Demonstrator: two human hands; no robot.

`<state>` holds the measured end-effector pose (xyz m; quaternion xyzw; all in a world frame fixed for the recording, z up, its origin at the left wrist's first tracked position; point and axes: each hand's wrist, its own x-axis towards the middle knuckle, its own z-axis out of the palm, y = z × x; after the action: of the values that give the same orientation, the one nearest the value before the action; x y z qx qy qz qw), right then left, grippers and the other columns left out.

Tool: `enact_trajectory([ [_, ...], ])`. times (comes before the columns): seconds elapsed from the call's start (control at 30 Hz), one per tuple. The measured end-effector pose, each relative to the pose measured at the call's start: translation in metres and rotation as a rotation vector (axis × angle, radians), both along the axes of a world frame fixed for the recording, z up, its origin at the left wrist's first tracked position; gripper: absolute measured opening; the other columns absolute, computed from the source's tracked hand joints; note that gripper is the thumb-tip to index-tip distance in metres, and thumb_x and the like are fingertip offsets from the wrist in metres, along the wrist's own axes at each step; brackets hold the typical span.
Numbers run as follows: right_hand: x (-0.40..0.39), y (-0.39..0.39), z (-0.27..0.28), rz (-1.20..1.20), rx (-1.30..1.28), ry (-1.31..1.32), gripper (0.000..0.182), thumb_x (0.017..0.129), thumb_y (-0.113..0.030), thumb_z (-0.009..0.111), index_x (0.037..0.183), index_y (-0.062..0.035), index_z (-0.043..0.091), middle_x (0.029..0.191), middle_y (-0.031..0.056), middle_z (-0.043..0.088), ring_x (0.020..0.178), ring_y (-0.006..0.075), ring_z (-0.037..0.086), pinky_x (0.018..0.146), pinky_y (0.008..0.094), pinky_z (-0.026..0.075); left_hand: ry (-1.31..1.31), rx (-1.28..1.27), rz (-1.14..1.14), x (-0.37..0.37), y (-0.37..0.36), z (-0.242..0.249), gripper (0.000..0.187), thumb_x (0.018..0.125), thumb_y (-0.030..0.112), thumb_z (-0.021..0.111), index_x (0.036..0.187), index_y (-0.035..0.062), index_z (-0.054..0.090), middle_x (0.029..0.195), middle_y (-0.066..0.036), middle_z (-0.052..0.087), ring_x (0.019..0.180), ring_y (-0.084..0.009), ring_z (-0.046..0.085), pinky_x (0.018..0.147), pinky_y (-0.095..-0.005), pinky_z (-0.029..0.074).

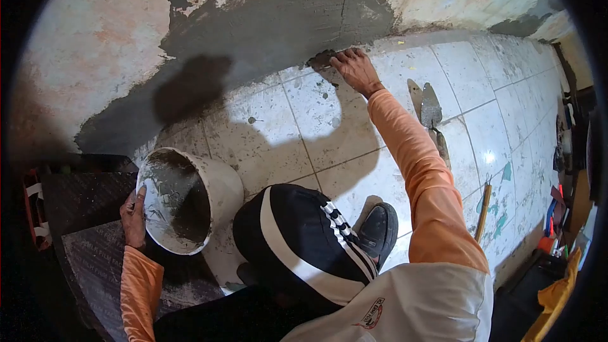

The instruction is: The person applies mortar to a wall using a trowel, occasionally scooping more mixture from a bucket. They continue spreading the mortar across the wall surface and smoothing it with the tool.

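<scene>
The right hand (358, 73) pinches a dark piece (322, 59) I can't identify from here, with the grey patch (278, 22) at its ten o'clock. The left hand (133, 220) grips the bucket (223, 180), at the right's eight o'clock. Nearer the right, at four, lies the trowel (431, 107), running roughly twelve to six.

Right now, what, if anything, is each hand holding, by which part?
Left hand: white round plastic bucket, by its rim. Right hand: fingers at a dark, irregular thing; cannot tell what, or where held.
</scene>
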<state>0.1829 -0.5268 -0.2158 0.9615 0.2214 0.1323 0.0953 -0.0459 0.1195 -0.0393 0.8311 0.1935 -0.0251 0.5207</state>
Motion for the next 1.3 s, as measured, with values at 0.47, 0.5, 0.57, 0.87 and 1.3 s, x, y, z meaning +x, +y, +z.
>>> enact_trajectory([
  [0.47,0.033,-0.018,0.060,0.010,-0.032,-0.122,0.024,0.102,-0.019,0.055,0.125,-0.0188,0.062,0.120,0.0042,0.070,0.118,0.0255,0.063,0.102,0.0435,0.046,-0.024,-0.021,-0.025,-0.001,-0.007,0.002,0.036,0.107,0.026,0.068,0.126,-0.0040,0.074,0.113,-0.005,0.075,0.098,-0.0126,0.065,0.091,-0.0288,0.051],
  [0.5,0.033,-0.022,0.068,0.032,-0.017,-0.172,0.024,0.102,-0.018,0.055,0.125,-0.0186,0.063,0.119,0.0045,0.070,0.117,0.0254,0.063,0.102,0.0433,0.046,-0.024,-0.022,-0.029,0.000,-0.008,0.003,0.036,0.107,0.026,0.068,0.126,-0.0040,0.074,0.113,-0.005,0.075,0.098,-0.0126,0.065,0.091,-0.0288,0.051],
  [0.57,0.030,-0.027,0.091,0.041,-0.002,-0.201,0.027,0.101,-0.014,0.056,0.126,-0.0175,0.063,0.121,0.0056,0.071,0.117,0.0261,0.065,0.101,0.0425,0.049,-0.028,-0.022,-0.013,0.000,-0.010,0.004,0.036,0.107,0.026,0.068,0.126,-0.0038,0.074,0.112,-0.005,0.075,0.097,-0.0126,0.065,0.091,-0.0289,0.052],
  [0.87,0.056,-0.053,0.214,0.220,0.081,-0.446,0.016,0.101,-0.014,0.060,0.114,-0.0176,0.069,0.106,0.0060,0.075,0.100,0.0305,0.071,0.085,0.0438,0.058,0.006,0.049,-0.027,0.001,0.004,-0.002,0.036,0.108,0.026,0.067,0.128,-0.0035,0.073,0.112,-0.004,0.074,0.097,-0.0106,0.063,0.091,-0.0277,0.050],
  [1.3,-0.012,-0.007,0.155,0.126,0.167,-0.200,0.023,0.102,-0.013,0.060,0.118,-0.0196,0.075,0.121,0.0067,0.077,0.109,0.0289,0.073,0.099,0.0440,0.057,-0.068,-0.053,-0.038,0.001,0.006,-0.010,0.034,0.106,0.023,0.069,0.126,-0.0044,0.074,0.110,-0.004,0.075,0.096,-0.0111,0.064,0.089,-0.0274,0.051],
])
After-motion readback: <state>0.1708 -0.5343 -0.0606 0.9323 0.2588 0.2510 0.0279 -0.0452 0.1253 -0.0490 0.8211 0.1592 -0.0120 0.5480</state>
